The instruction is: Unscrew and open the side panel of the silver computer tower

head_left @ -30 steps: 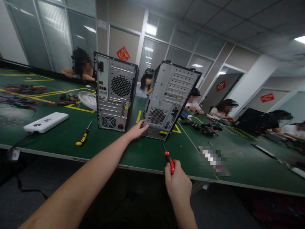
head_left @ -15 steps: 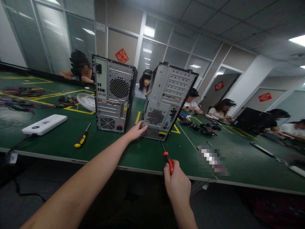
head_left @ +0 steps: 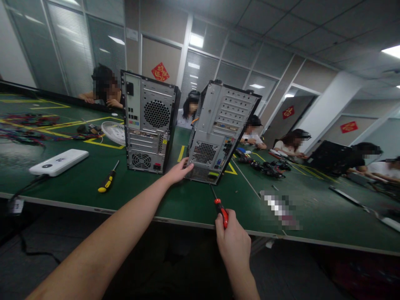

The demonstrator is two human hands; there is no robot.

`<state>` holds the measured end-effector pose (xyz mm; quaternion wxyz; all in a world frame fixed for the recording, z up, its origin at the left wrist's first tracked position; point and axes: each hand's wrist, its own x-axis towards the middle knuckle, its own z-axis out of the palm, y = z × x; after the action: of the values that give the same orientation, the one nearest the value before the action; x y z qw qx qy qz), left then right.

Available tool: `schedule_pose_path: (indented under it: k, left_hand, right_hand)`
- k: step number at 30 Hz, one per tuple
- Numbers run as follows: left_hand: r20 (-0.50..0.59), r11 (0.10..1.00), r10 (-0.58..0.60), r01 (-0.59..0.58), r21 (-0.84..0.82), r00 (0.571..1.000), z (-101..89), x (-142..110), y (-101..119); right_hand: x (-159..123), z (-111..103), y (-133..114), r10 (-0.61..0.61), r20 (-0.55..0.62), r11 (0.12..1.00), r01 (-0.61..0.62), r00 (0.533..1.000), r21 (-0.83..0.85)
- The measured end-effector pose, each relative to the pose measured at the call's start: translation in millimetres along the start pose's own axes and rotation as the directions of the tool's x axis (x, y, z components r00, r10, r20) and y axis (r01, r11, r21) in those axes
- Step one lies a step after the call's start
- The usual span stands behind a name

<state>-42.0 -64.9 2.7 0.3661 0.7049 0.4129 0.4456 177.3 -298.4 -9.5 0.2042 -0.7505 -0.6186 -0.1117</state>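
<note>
Two computer towers stand upright, their rear panels facing me. My left hand point(head_left: 180, 171) grips the lower left edge of the right computer tower point(head_left: 204, 133), thumb on the rear panel; its other fingers are partly hidden along the side. That tower appears tilted in view. In my closed right hand point(head_left: 233, 237) is a red-and-black screwdriver point(head_left: 221, 212). Its shaft points up toward the tower's bottom edge; I cannot tell whether the tip touches it. The left computer tower point(head_left: 146, 143), with a round fan grille, stands beside my left forearm, untouched.
On the green table point(head_left: 187, 210) lie a yellow-and-black screwdriver point(head_left: 106, 181), a white power bank point(head_left: 59, 162) with a cable, a white plastic basket point(head_left: 113, 132), and bundles of black cables point(head_left: 270, 167). Coloured wires point(head_left: 23, 135) spread at left. Several people sit across the table.
</note>
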Motion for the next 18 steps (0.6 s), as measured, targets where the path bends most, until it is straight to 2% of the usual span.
schedule_pose_path:
  k: [12, 18]
  left_hand:
    - [0.013, 1.000, -0.013, 0.013, -0.008, 1.000, -0.5, -1.3, 1.4]
    - [-0.001, 1.000, -0.004, 0.004, -0.020, 1.000, -0.9, -0.6, -0.8]
  right_hand:
    - [-0.1, -0.7, -3.5, 0.023, -0.013, 0.999, -0.022, 1.000, 0.031]
    - [-3.4, 8.2, 0.8, -0.039, -0.140, 0.991, 0.056, 0.989, 0.123]
